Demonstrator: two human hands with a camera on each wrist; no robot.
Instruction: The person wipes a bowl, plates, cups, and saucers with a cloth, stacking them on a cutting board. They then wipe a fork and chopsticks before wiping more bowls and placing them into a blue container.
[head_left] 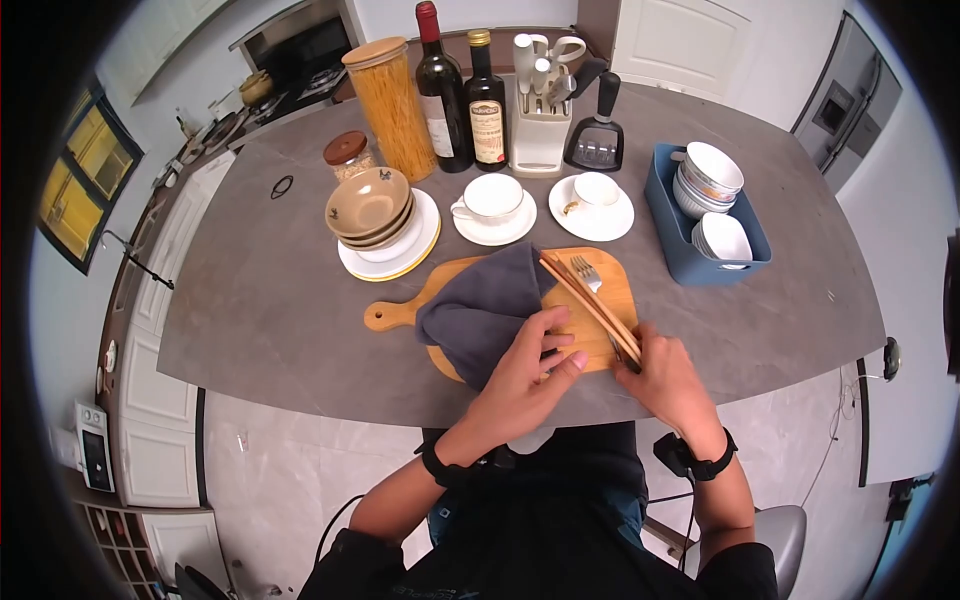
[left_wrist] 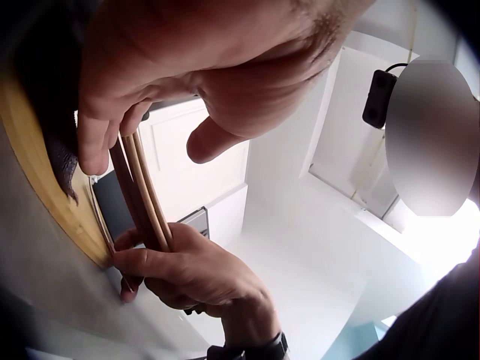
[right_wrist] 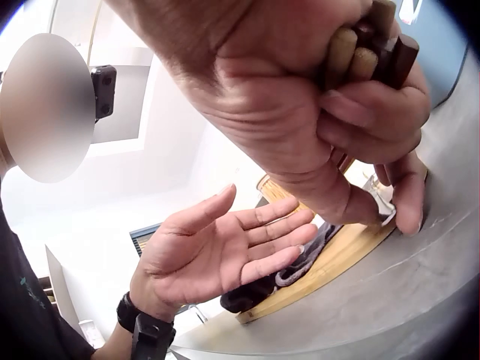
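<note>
In the head view, my right hand [head_left: 665, 375] holds several chopsticks [head_left: 592, 308], light and dark wood, slanting up-left over the wooden cutting board [head_left: 620, 290]. Their ends [right_wrist: 364, 64] stick out from the curled fingers in the right wrist view. Between that hand's thumb and a finger shows a silver end of cutlery [right_wrist: 385, 208]. A fork [head_left: 587, 271] lies tines-away beneath the chopsticks, its handle running toward the same hand. My left hand [head_left: 525, 380], fingers spread and nothing in the grasp, hovers at the near edge of a bunched dark grey cloth [head_left: 490, 305] on the board.
Behind the board stand stacked brown bowls [head_left: 368, 205] on plates, two white cups [head_left: 492, 198] on saucers, and a blue bin [head_left: 690, 262] of bowls at right. Farther back are a pasta jar [head_left: 392, 110], two bottles [head_left: 443, 105] and a knife block [head_left: 538, 140].
</note>
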